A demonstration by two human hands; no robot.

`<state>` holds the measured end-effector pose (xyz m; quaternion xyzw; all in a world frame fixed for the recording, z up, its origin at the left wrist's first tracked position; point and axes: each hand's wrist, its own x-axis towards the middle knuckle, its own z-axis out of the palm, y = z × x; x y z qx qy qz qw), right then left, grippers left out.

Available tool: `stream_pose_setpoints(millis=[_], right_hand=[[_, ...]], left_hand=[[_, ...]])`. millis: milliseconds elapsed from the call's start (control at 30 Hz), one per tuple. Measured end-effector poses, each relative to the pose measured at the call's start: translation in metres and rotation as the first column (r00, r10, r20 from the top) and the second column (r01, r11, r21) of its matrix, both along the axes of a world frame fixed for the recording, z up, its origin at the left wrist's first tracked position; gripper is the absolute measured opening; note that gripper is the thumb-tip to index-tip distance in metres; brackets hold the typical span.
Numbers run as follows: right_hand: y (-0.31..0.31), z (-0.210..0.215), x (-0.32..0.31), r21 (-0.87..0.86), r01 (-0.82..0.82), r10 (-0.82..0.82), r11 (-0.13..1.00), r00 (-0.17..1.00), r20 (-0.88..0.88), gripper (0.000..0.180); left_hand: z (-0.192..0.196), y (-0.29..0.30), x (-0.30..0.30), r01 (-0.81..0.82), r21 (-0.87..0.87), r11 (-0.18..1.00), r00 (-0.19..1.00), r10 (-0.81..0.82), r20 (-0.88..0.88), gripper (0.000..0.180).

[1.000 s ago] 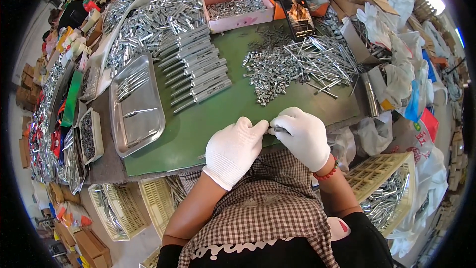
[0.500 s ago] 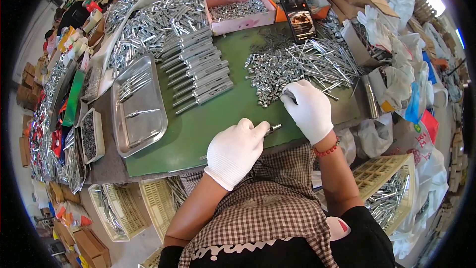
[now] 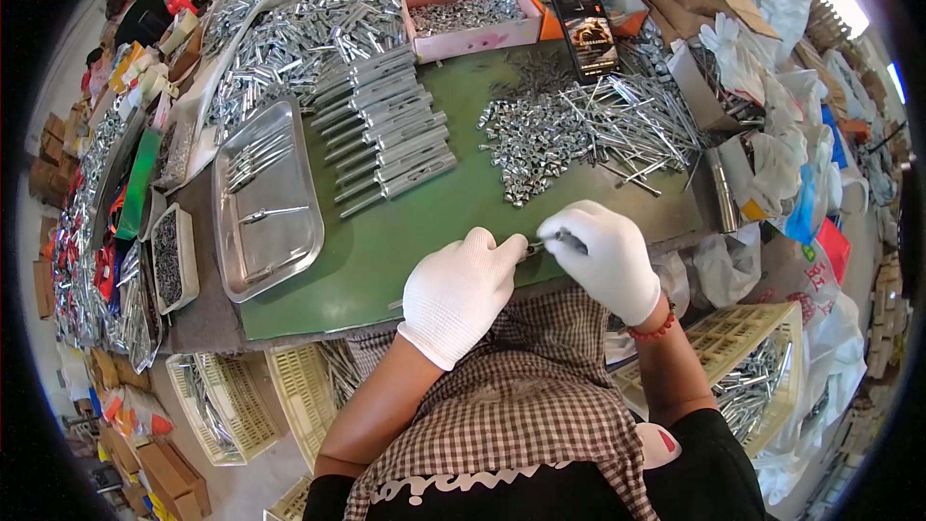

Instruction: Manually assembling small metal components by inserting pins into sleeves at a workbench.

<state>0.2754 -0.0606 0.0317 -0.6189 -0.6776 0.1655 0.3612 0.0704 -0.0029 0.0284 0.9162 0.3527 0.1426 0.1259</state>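
My left hand (image 3: pixel 458 289), in a white knit glove, is closed around a slim metal rod with a tubular fitting. The fitting's shiny end (image 3: pixel 533 248) juts out past the thumb and forefinger. My right hand (image 3: pixel 612 265), gloved alike, has its fingers pinched at that end. A small dark grey piece (image 3: pixel 575 243) shows among the right fingers, too hidden to name. Beyond the hands lie a pile of small silver nuts or sleeves (image 3: pixel 531 150) and a heap of thin metal rods (image 3: pixel 641 125). To the left, assembled metal tubes with rods (image 3: pixel 395 140) lie in a stacked row.
A steel tray (image 3: pixel 280 260) with several slim metal parts rests on the green tabletop (image 3: pixel 357 285). Behind are a mound of metal tubes (image 3: pixel 289 48), a pink box (image 3: pixel 473 41) of small parts and a phone (image 3: pixel 588 39). Plastic crates (image 3: pixel 236 405) stand below the table edge.
My right hand has come from beside the pile of small silver parts toward me and the left, reaching the fitting's end. My left hand keeps its place and its hold.
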Motion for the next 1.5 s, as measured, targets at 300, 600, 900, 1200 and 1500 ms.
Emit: stream_pose_setpoints(millis=[300, 600, 900, 1200, 1500], right_hand=[[0.001, 0.002, -0.016, 0.013, -0.102, 0.1, 0.995, 0.988, 0.113, 0.017], [0.002, 0.006, -0.018, -0.063, -0.062, 0.067, 0.996, 0.995, 0.073, 0.019], [0.003, 0.005, -0.016, -0.084, -0.051, 0.056, 0.995, 0.997, 0.058, 0.012], [0.008, -0.001, -0.014, 0.026, -0.006, 0.006, 1.0, 1.0, -0.01, 0.025], [0.037, -0.02, -0.032, 0.045, -0.033, 0.038, 0.998, -0.182, -0.983, 0.049]], left_hand=[[0.003, -0.002, -0.001, 0.026, 0.051, 0.998, 0.999, -0.027, 0.027, 0.021], [0.001, -0.001, -0.001, 0.031, 0.049, 0.998, 0.999, -0.033, 0.024, 0.023], [-0.002, 0.0, -0.004, 0.072, 0.139, 0.988, 0.996, -0.078, 0.039, 0.034], [0.004, 0.0, -0.003, 0.063, 0.057, 0.996, 0.995, -0.058, -0.086, 0.029], [0.01, 0.0, 0.0, 0.049, 0.064, 0.997, 0.992, -0.041, -0.119, 0.026]])
